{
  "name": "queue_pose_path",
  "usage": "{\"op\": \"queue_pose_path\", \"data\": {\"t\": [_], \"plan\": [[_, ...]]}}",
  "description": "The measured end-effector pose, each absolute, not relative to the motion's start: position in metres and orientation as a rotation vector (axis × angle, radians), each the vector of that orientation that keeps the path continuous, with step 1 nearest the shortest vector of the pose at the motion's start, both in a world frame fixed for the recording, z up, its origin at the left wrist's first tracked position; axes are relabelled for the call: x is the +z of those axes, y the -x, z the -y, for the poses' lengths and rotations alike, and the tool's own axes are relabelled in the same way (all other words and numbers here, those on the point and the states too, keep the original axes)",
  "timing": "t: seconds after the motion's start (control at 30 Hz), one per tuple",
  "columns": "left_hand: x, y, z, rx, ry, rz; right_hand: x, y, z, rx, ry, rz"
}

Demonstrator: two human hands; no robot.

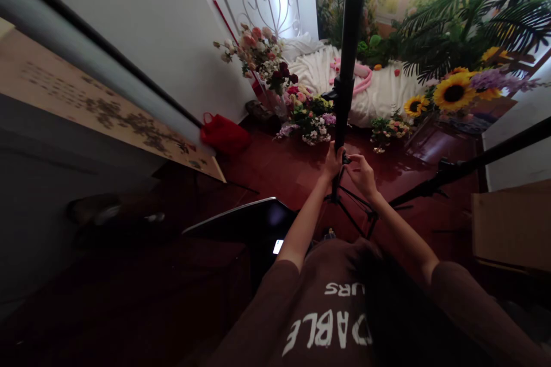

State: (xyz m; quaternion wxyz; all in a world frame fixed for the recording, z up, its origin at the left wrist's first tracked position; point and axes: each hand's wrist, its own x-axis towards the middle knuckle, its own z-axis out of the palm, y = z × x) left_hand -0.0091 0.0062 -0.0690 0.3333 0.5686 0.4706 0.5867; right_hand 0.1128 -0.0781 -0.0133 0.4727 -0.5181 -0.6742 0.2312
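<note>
A black stand (343, 92) rises upright in front of me, its thin legs spread on the red floor. My left hand (333, 161) is wrapped round the lower part of its pole. On the right side of the pole, my right hand (360, 174) has its fingers closed on a small dark knob (345, 159). Another clamp (338, 89) sits higher on the pole, above both hands.
A second black stand (465, 169) slants at the right, near a cardboard box (512, 223). Flowers (316, 120) and a white-draped bed (379, 92) lie beyond. A red bag (224, 133), a scroll panel (107, 109) and a dark screen (245, 219) are to the left.
</note>
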Motion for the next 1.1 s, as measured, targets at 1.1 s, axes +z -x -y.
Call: {"op": "queue_pose_path", "data": {"t": [1.1], "plan": [[-0.076,0.009,-0.009,1.493,-1.507,-1.256,-0.033,-0.089,0.058,0.839,1.436,1.325]]}}
